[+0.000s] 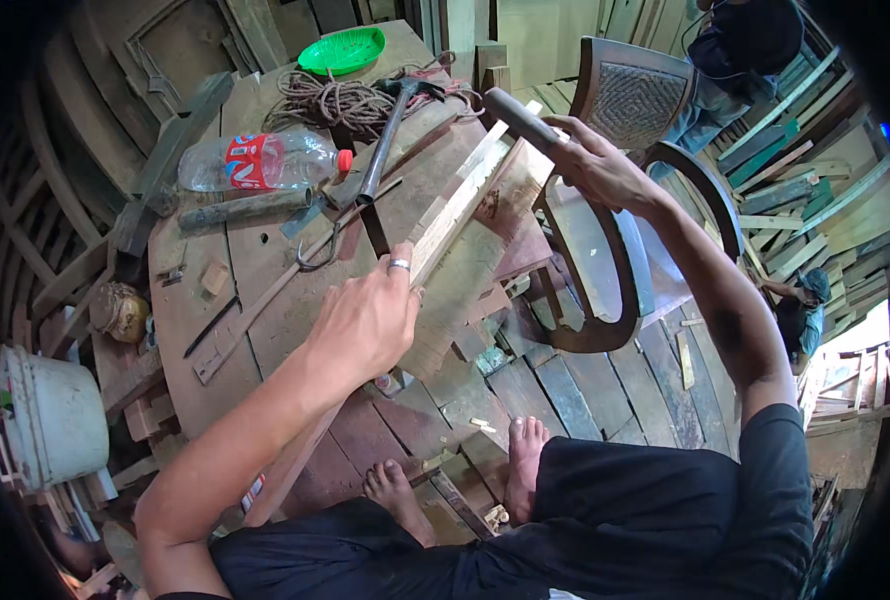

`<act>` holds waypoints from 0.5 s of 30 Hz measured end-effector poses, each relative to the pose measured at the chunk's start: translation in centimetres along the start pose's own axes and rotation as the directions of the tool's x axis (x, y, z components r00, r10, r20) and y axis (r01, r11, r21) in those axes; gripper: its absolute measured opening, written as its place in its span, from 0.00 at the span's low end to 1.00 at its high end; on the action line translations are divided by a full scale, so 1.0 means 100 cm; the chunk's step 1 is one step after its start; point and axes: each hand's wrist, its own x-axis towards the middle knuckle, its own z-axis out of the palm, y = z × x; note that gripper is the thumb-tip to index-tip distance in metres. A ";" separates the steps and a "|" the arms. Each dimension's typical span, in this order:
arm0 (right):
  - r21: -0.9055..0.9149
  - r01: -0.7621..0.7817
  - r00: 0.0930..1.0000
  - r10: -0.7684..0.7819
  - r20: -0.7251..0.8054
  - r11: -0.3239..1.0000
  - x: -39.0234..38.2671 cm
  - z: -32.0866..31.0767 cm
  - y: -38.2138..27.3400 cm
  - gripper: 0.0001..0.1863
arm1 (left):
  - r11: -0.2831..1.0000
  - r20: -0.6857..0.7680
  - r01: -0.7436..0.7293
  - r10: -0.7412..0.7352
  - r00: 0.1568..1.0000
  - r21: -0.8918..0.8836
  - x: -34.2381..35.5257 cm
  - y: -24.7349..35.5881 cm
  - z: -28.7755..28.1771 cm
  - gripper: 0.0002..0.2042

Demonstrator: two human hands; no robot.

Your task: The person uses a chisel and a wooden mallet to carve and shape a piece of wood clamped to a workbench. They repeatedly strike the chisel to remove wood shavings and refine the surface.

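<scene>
My left hand (365,312), a ring on one finger, is closed on the near end of a long pale wooden strip (457,222). The strip slants away to the upper right over a wider wooden block (500,215). Above the strip's far end, my right hand (605,165) grips a dark cylindrical bar (523,122) that points to the upper left. A dark flat piece (374,232) shows just beyond my left knuckles; whether I touch it cannot be told. Close by, a claw hammer (390,140) lies with its head on coiled rope (330,103).
A worn wooden worktop (190,285) carries a plastic bottle (265,162), a grey tube (245,210) and a green basket (342,50). A white bucket (55,415) stands left. Chair parts (605,270) are right, near a chair back (633,95). Two other people are at the right.
</scene>
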 end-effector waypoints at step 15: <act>-0.488 0.186 0.922 -0.323 -0.213 0.853 -0.021 0.019 0.004 0.34 | 1.000 0.003 0.012 -0.012 1.000 0.000 0.000 -0.001 0.001 0.22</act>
